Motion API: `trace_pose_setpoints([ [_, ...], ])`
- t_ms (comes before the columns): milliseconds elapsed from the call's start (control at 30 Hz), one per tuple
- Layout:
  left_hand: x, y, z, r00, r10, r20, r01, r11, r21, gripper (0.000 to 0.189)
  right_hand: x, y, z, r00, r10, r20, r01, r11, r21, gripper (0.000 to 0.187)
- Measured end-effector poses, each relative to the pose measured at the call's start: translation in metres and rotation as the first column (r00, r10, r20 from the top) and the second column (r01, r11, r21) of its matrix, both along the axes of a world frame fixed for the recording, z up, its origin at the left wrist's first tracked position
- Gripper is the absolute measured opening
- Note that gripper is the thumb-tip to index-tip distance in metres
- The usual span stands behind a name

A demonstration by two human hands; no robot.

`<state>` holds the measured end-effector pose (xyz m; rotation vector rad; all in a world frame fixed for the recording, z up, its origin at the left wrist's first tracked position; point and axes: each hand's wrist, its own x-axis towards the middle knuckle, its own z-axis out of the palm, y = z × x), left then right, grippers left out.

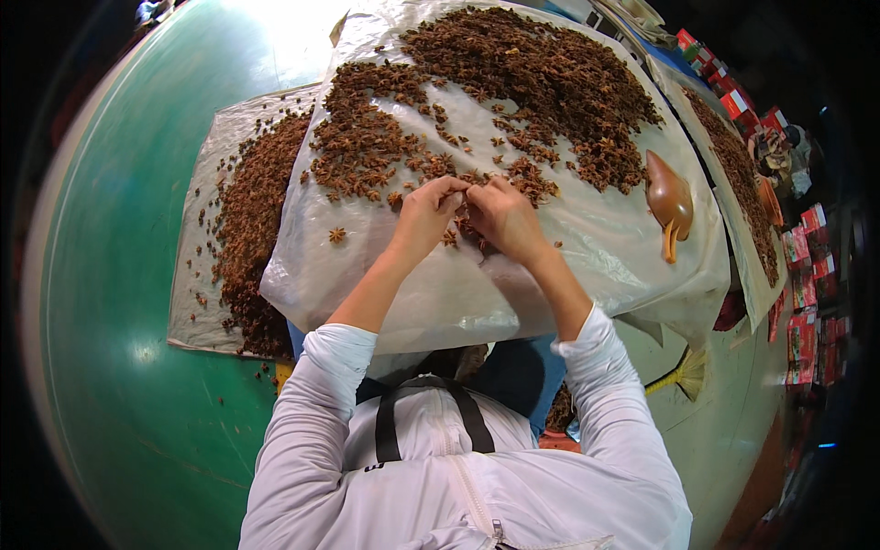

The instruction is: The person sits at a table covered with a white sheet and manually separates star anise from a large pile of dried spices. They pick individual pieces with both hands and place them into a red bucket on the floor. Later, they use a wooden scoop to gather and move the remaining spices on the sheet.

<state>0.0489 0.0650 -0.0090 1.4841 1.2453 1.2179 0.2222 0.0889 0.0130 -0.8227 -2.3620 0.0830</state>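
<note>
My left hand (430,212) and my right hand (505,214) meet over a table covered in clear plastic sheeting (426,302). Their fingertips pinch a small brown piece between them, apparently star anise, mostly hidden by the fingers. Some star anise pods (450,238) lie under and between the hands. A single star anise (337,235) lies apart, left of my left hand. Just beyond the fingers spreads a loose pile of star anise (361,151), and a larger, darker heap of star anise (536,69) covers the far part of the sheet.
A brown scoop-like vessel (669,192) lies on the sheet at right. Lower at left, another star anise heap (254,227) rests on a pale sheet on the green floor. Right of the table are a further strip of star anise (739,179), a broom (687,375) and red packages (803,344).
</note>
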Motion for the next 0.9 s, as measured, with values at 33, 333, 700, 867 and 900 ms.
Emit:
trace_pose_setpoints([
  [33,0.003,-0.001,-0.002,0.998,0.002,-0.069,-0.001,1.0,0.027,0.02,0.001,-0.01,0.0,0.998,-0.063,-0.008,0.062,0.996,-0.066,0.018],
  [333,-0.041,-0.002,0.013,0.99,0.143,-0.015,-0.144,0.985,-0.097,0.011,0.004,-0.078,0.03,0.838,-0.125,-0.531,-0.372,0.581,-0.724,0.009],
  [700,0.002,-0.053,0.009,0.692,-0.049,0.72,0.285,0.935,-0.21,0.025,-0.047,-0.06,-0.007,0.374,-0.505,-0.777,-0.5,0.596,-0.628,0.016],
  [867,-0.013,-0.057,0.011,0.573,-0.134,0.808,0.461,0.868,-0.183,0.021,-0.043,-0.071,0.004,0.572,-0.411,-0.71,-0.248,0.738,-0.627,0.018],
  [900,-0.013,-0.059,0.009,0.575,-0.133,0.807,0.488,0.848,-0.208,0.02,-0.042,-0.072,0.003,0.497,-0.419,-0.76,-0.38,0.682,-0.625,0.019],
])
